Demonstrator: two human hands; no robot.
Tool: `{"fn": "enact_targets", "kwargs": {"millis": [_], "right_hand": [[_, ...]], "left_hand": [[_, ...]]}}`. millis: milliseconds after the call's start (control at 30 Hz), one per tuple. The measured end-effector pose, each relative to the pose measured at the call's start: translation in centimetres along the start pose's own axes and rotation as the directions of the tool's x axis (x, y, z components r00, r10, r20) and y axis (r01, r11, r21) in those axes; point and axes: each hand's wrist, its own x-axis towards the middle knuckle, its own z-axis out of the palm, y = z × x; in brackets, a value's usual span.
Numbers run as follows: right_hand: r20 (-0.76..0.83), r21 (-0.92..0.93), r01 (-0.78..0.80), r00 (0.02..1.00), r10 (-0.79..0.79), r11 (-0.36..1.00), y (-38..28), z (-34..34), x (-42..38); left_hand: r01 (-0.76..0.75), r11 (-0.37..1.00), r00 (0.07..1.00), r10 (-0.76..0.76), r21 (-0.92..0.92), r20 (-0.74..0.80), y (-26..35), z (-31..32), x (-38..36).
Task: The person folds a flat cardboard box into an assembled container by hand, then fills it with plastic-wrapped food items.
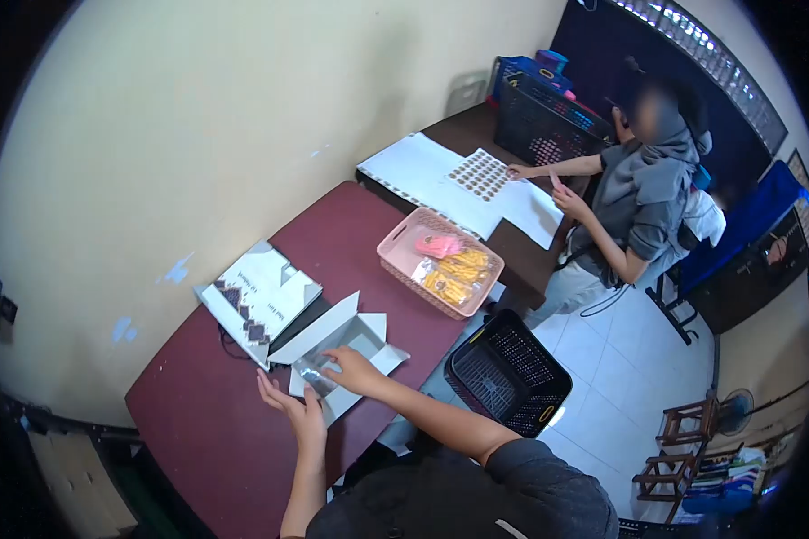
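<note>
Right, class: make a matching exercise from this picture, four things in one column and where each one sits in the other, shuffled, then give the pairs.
Things:
1. pink basket
2. black crate
3. open white box
4. sheet of round brown pieces

Places:
A. on the floor beside the red table
B. under the person's own two hands
C. at the right end of the red table
D. on the far table, in front of the co-worker

Pairs: 1-C, 2-A, 3-B, 4-D
</note>
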Motion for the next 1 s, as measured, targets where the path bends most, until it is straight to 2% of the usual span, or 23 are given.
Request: {"fn": "enact_targets", "kwargs": {"millis": [33,67,100,233,267,333,400,467,533,567,600,633,667,700,733,800,833,867,933,1000], "right_hand": [[-0.017,-0.002,-0.002,1.000,0.002,1.000,-0.3,-0.8,-0.2],[0.004,0.084,0.031,1.000,-0.031,0.996,-0.5,-1.6,-0.4],[0.026,0.169,0.062,0.997,-0.068,0.984,-0.8,-2.5,-0.6],[-0.042,0.210,0.119,0.993,-0.113,0.970,-0.7,-8.0,-2.4],[-0.044,0.209,0.124,0.992,-0.118,0.970,-0.3,-10.0,-3.0],[-0.142,0.281,0.085,0.989,-0.046,0.956,1.0,-14.1,-4.0],[-0.309,0.142,0.110,0.949,-0.061,0.984,4.9,-17.4,-4.4],[-0.397,0.306,0.016,0.911,0.112,0.952,8.2,-21.0,-5.3],[-0.506,0.230,-0.084,0.841,0.193,0.970,12.9,-23.9,-5.8],[-0.497,0.231,-0.082,0.847,0.190,0.970,14.7,-25.3,-6.0],[-0.502,0.221,-0.164,0.826,0.256,0.962,16.1,-26.5,-6.3],[-0.509,0.211,-0.245,0.799,0.320,0.946,17.3,-27.3,-6.2],[-0.505,0.209,-0.246,0.802,0.320,0.947,18.6,-27.5,-6.0],[-0.515,0.156,-0.243,0.807,0.289,0.957,19.4,-27.8,-5.9],[-0.524,0.104,-0.240,0.812,0.258,0.965,20.3,-28.0,-5.8],[-0.480,0.128,-0.246,0.833,0.277,0.961,21.5,-27.6,-5.0],[-0.456,0.152,-0.211,0.852,0.258,0.966,22.0,-27.2,-4.4],[-0.432,0.179,-0.177,0.870,0.239,0.968,22.5,-26.5,-3.9],[-0.392,0.217,-0.172,0.886,0.247,0.961,23.1,-25.3,-2.9],[-0.384,-0.208,-0.187,0.918,0.096,0.960,23.4,-24.5,-2.1]], "left_hand": [[-0.012,1.000,0.999,0.012,-0.006,0.041,0.8,0.6,-0.1],[-0.025,1.000,0.996,0.026,-0.012,0.081,1.3,1.4,-0.1],[-0.115,0.993,0.991,0.116,-0.025,0.068,1.8,2.6,0.2],[-0.177,0.981,0.977,0.165,0.084,0.135,5.7,6.7,-0.1],[-0.185,0.981,0.974,0.176,0.055,0.140,6.8,8.2,-0.3],[-0.267,0.963,0.936,0.265,-0.025,0.230,7.7,11.3,-0.3],[-0.342,0.940,0.895,0.325,0.003,0.307,9.4,14.8,-0.3],[-0.327,0.938,0.846,0.344,-0.115,0.408,9.5,18.8,0.0],[-0.301,0.940,0.816,0.340,-0.158,0.467,8.4,23.2,0.5],[-0.198,0.965,0.817,0.258,-0.171,0.515,7.6,25.5,0.7],[-0.195,0.966,0.821,0.254,-0.168,0.511,5.7,28.2,0.9],[0.211,0.933,0.789,0.014,-0.292,0.614,3.4,31.1,1.0],[0.584,0.735,0.657,-0.178,-0.345,0.732,2.5,32.9,1.0],[0.704,0.662,0.565,-0.304,-0.256,0.767,2.9,33.9,1.3],[0.706,0.660,0.568,-0.308,-0.259,0.763,3.1,34.7,1.7],[0.899,0.414,0.347,-0.468,-0.145,0.812,2.7,36.2,2.2],[0.936,0.308,0.292,-0.408,-0.171,0.865,2.1,36.5,2.7],[0.937,0.305,0.293,-0.416,-0.172,0.861,1.7,37.1,2.6],[0.944,0.267,0.321,-0.618,-0.193,0.717,2.4,37.6,2.6],[0.951,0.265,0.294,-0.627,-0.157,0.722,1.7,37.9,3.0]]}}
